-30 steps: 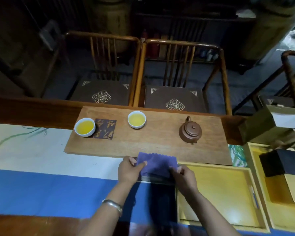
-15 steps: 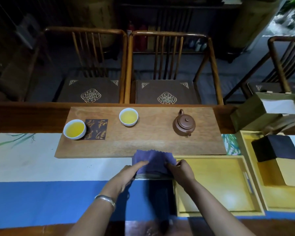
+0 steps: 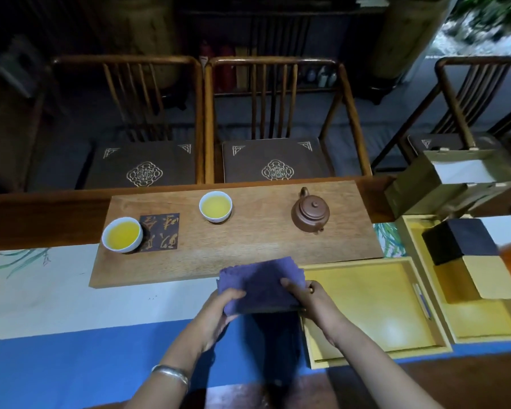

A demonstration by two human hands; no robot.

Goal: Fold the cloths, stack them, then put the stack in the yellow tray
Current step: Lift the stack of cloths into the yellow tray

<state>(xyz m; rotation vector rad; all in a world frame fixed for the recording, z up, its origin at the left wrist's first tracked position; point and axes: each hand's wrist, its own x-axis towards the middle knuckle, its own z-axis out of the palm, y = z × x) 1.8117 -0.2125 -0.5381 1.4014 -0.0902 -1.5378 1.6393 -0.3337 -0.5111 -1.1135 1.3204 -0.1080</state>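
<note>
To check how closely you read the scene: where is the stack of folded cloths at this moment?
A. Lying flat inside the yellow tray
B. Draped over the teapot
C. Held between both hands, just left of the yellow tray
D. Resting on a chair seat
C: the left hand and right hand grip the purple cloth stack from either side, beside the yellow tray, whose inside holds no cloth.

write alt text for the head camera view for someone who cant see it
Both hands, left hand and right hand, grip a folded purple cloth stack at the table's near edge, just left of an empty yellow tray. Behind it, a wooden board holds two cups of tea and a clay teapot.
</note>
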